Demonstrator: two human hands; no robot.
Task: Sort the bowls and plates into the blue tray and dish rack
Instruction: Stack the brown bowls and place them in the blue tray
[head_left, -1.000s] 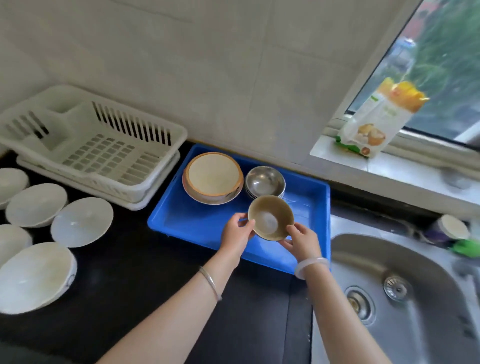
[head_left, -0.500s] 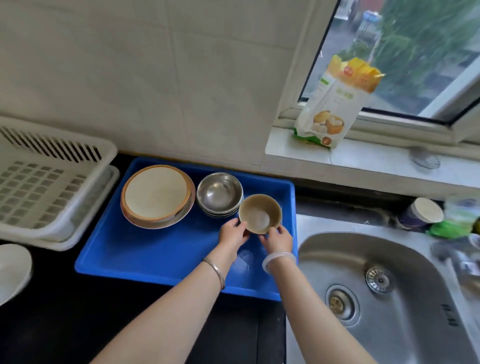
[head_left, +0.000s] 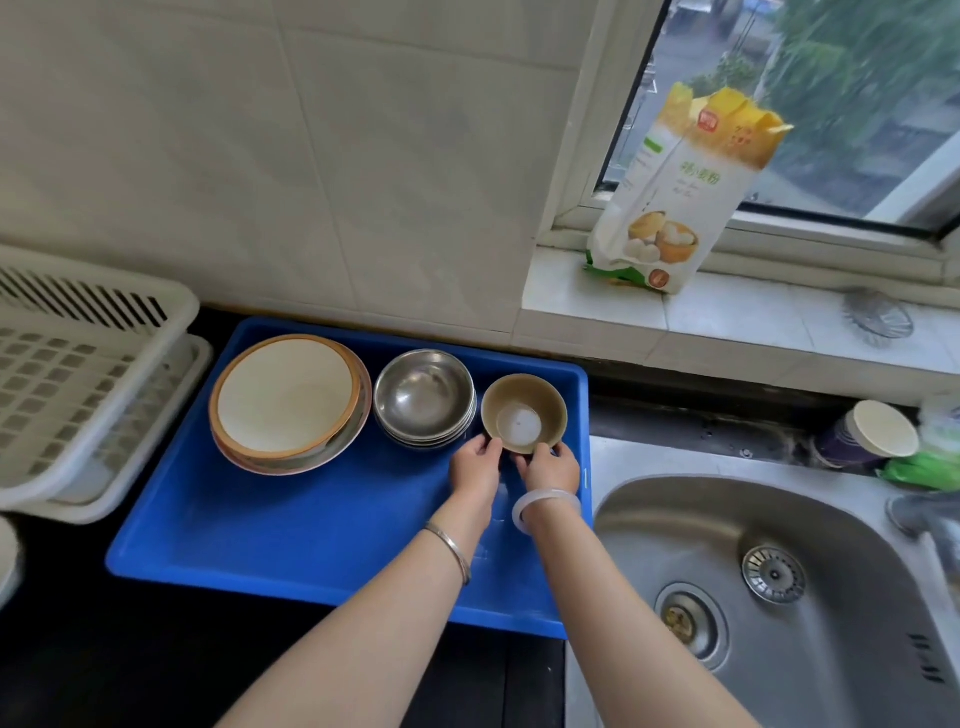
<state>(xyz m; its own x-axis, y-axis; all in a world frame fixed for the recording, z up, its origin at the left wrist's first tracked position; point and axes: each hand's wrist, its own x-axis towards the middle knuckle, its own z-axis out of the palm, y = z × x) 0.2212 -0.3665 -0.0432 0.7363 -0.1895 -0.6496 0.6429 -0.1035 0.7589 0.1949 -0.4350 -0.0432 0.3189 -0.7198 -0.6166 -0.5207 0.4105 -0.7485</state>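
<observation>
Olive-brown bowl (head_left: 523, 413), pinched at its near rim by left hand (head_left: 475, 467) and right hand (head_left: 550, 467): best lowered flat into the blue tray (head_left: 311, 525)'s far right corner, just right of the steel bowls (head_left: 425, 397), then released together.

Small tan bowl (head_left: 523, 413) upright, seemingly resting in blue tray (head_left: 291, 540).

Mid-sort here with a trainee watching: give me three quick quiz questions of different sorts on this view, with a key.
1. True or false: the white dish rack already holds plates.
2. Which stands between the stacked plates and the small brown bowl in the blue tray? A) a cup B) the steel bowls C) a flour bag
3. Fill in: the left hand and right hand both hold the ____.

Key: 1 false; 2 B; 3 small brown bowl.
</observation>
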